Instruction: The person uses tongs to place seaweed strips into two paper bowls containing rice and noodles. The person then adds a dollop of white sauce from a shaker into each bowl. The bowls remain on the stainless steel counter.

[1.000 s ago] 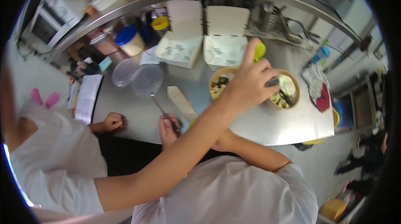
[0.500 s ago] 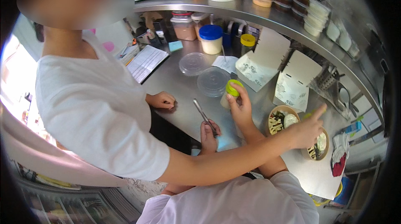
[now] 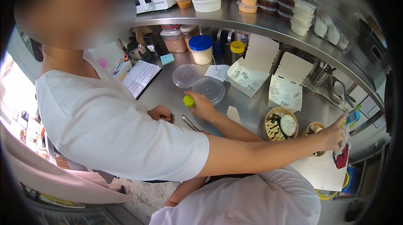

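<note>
My right hand [image 3: 202,108] is closed round a small shaker jar with a lime-green lid [image 3: 189,101], held over the counter; its body is mostly hidden in the palm. My left hand [image 3: 205,132] is almost wholly covered by a co-worker's forearm, and a slim metal utensil [image 3: 190,122] sticks out from it. To the right stands a paper bowl [image 3: 266,130] with a fried egg, greens and sauce-striped strips. A second paper bowl [image 3: 317,153] is partly behind that forearm. The co-worker's hand [image 3: 334,135] is at a white and red cloth [image 3: 341,158].
The co-worker's arm [image 3: 260,158] crosses in front of me. Two open cardboard boxes [image 3: 286,95] stand behind the bowls. Clear plastic lids [image 3: 210,91], a blue-lidded tub [image 3: 200,53] and a clipboard [image 3: 142,77] lie leftward. A metal shelf [image 3: 235,15] with sauce cups overhangs the back.
My right hand has moved left and down with the green-lidded jar. The co-worker's arm has reached farther right, to the cloth, and now covers most of my left hand.
</note>
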A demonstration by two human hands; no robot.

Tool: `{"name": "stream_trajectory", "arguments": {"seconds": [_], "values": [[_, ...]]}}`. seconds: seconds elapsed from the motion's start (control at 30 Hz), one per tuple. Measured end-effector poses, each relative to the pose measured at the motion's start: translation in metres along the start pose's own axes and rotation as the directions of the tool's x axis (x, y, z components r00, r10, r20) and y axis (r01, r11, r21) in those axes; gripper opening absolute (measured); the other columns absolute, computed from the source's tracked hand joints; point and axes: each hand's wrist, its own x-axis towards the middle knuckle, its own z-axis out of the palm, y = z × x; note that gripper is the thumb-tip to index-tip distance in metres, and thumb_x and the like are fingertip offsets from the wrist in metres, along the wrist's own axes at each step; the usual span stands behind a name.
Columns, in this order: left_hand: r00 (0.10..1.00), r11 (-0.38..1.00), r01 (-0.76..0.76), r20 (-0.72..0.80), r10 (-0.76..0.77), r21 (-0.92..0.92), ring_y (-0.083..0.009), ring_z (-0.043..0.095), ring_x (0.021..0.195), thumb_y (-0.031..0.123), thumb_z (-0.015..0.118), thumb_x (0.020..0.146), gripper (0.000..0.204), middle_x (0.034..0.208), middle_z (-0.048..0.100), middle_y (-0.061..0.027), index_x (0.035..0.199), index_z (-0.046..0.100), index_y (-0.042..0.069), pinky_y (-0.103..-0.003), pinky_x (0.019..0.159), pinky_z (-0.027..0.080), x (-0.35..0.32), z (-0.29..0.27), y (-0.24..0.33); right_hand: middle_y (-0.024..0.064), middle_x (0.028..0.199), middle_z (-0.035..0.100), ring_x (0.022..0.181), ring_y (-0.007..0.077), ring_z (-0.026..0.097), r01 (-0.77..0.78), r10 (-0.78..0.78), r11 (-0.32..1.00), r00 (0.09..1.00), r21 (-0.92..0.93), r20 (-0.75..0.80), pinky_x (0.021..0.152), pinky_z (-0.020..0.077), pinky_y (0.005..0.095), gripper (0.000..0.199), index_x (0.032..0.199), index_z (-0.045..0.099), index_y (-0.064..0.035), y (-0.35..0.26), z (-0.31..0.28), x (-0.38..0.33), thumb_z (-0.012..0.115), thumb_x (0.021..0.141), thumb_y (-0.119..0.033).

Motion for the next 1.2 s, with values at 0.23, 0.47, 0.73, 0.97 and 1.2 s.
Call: {"name": "stream_trajectory", "arguments": {"seconds": [0.23, 0.47, 0.73, 0.97, 1.2], "values": [[0.999, 0.999, 0.027, 0.034, -0.027, 0.019, -0.0168, 0.052, 0.07, 0.039, 0.034, 0.103, 0.036, 0.078, 0.053, -0.0079, 0.11, 0.044, 0.005, -0.031, 0.065, 0.044, 0.004, 0.002, 0.006, 0.0198, 0.126, 0.051, 0.111, 0.0364, 0.053, 0.161, -0.191, 0.981, 0.898, -0.107, -0.395, 0.094, 0.0438, 0.0431, 0.054, 0.127, 0.049, -0.0141, -0.009, -0.067, 0.009, 0.068, 0.078, -0.026], [0.996, 0.999, 0.04, 0.076, -0.042, 0.015, -0.0172, 0.052, 0.071, 0.039, 0.034, 0.103, 0.036, 0.08, 0.054, -0.0083, 0.111, 0.045, 0.004, -0.031, 0.065, 0.045, 0.005, 0.001, 0.006, 0.0191, 0.123, 0.052, 0.11, 0.0371, 0.054, -0.398, 0.101, 0.851, 0.764, -0.342, -0.638, 0.091, 0.0467, 0.0438, 0.059, 0.13, 0.048, -0.0186, 0.061, -0.147, 0.078, 0.07, 0.075, -0.021], [0.988, 0.998, 0.053, 0.141, -0.055, 0.014, -0.0176, 0.053, 0.072, 0.039, 0.035, 0.103, 0.037, 0.081, 0.054, -0.0087, 0.112, 0.045, 0.004, -0.032, 0.066, 0.045, 0.001, 0.011, 0.017, 0.0228, 0.144, 0.034, 0.105, 0.0333, 0.061, -0.562, 0.303, 0.747, 0.763, -0.355, -0.572, 0.08, 0.0545, 0.043, 0.065, 0.139, 0.041, -0.0319, 0.092, -0.14, 0.1, 0.069, 0.081, -0.026], [0.972, 0.999, 0.042, 0.231, -0.042, 0.007, -0.018, 0.054, 0.073, 0.039, 0.035, 0.103, 0.038, 0.083, 0.055, -0.009, 0.114, 0.045, 0.004, -0.033, 0.067, 0.046, 0.0, 0.033, 0.047, 0.0211, 0.147, 0.032, 0.104, 0.0327, 0.064, -0.676, 0.503, 0.68, 0.711, -0.283, -0.491, 0.083, 0.054, 0.0397, 0.069, 0.143, 0.036, -0.0273, 0.102, -0.16, 0.123, 0.069, 0.082, -0.035], [0.958, 0.999, 0.036, 0.286, -0.031, -0.013, -0.0184, 0.055, 0.074, 0.039, 0.035, 0.103, 0.038, 0.084, 0.055, -0.0094, 0.115, 0.045, 0.004, -0.033, 0.067, 0.047, 0.003, 0.027, 0.046, 0.0183, 0.132, 0.046, 0.105, 0.0341, 0.063, -0.588, 0.366, 0.75, 0.75, -0.302, -0.552, 0.081, 0.0534, 0.0426, 0.071, 0.137, 0.042, -0.0218, 0.11, -0.147, 0.129, 0.074, 0.077, -0.038]]}}
